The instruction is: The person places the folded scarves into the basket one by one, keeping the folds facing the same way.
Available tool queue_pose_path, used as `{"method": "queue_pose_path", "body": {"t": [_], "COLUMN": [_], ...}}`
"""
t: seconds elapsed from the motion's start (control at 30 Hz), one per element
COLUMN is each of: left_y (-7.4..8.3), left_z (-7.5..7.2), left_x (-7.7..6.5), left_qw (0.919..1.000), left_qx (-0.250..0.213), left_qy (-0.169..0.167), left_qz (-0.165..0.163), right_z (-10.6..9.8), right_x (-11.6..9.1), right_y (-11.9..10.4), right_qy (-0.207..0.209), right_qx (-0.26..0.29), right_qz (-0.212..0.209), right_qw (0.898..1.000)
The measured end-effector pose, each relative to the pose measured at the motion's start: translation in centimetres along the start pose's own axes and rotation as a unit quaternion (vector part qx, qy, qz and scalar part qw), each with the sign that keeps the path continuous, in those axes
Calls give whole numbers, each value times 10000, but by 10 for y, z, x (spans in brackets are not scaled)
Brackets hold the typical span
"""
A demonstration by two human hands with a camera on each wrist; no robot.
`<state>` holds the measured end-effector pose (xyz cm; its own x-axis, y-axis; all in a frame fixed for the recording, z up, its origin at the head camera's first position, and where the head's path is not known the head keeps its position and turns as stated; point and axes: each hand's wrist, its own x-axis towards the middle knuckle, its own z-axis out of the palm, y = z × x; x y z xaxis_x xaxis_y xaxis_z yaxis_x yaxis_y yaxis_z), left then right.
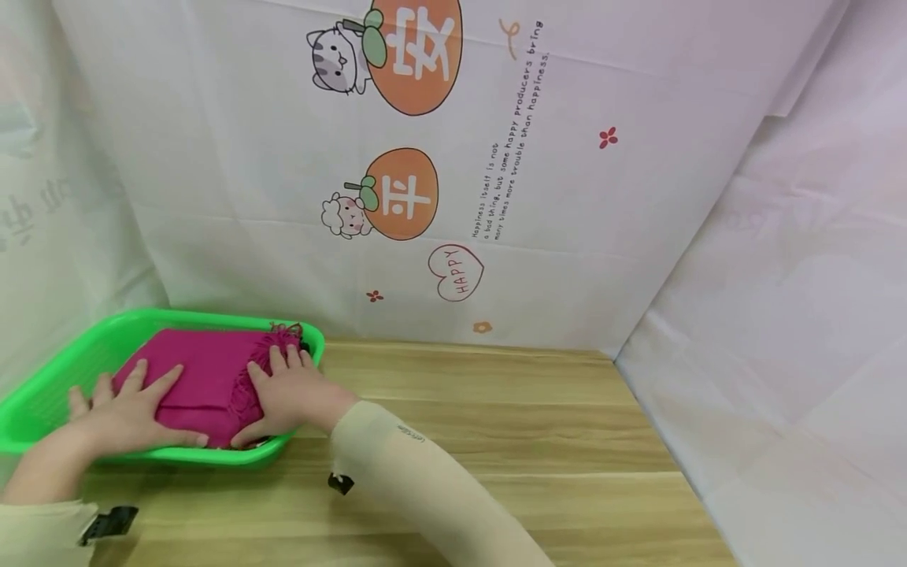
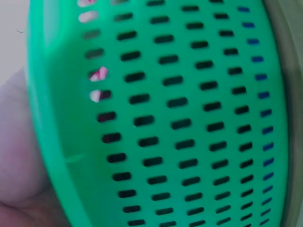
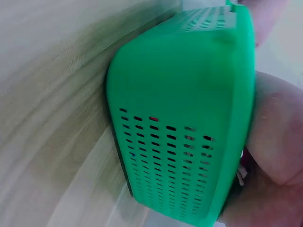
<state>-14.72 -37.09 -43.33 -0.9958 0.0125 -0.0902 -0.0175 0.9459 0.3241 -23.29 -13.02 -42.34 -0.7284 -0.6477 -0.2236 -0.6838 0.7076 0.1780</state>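
Observation:
A folded magenta scarf with a fringed edge lies in a green plastic basket at the left of the table. My left hand rests on its near left side, fingers spread. Over the fringe at the right end lies my right hand, fingers extended and palm down. From the left wrist, the perforated basket wall fills most of the view, with part of the left hand beyond the rim. The right wrist view shows the basket's corner and the right hand over its rim.
The basket stands on a wood-grain table, close to the white back sheet printed with cartoon fruit and lettering. White sheets also hang at the left and right. Something dark peeks out beside the fringe inside the basket.

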Motion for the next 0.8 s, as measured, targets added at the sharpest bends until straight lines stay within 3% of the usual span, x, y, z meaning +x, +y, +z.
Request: {"method": "queue_pose_path", "body": {"t": [0.17,0.43,0.8], "left_y": [3,20,43], "left_z": [0,4,15], "left_x": [-2,7,13], "left_qw": [9993,9900,9882], "left_qx": [0,-346,-261], "left_qy": [233,580,634], "left_qz": [308,1239,1368], "right_z": [7,17,38], "right_x": [-14,-30,-47], "right_y": [17,38,58], "right_qy": [348,766,1362], "right_qx": [421,1001,1501], "right_qz": [-416,-727,-935], "right_qw": [9976,9894,9748]}}
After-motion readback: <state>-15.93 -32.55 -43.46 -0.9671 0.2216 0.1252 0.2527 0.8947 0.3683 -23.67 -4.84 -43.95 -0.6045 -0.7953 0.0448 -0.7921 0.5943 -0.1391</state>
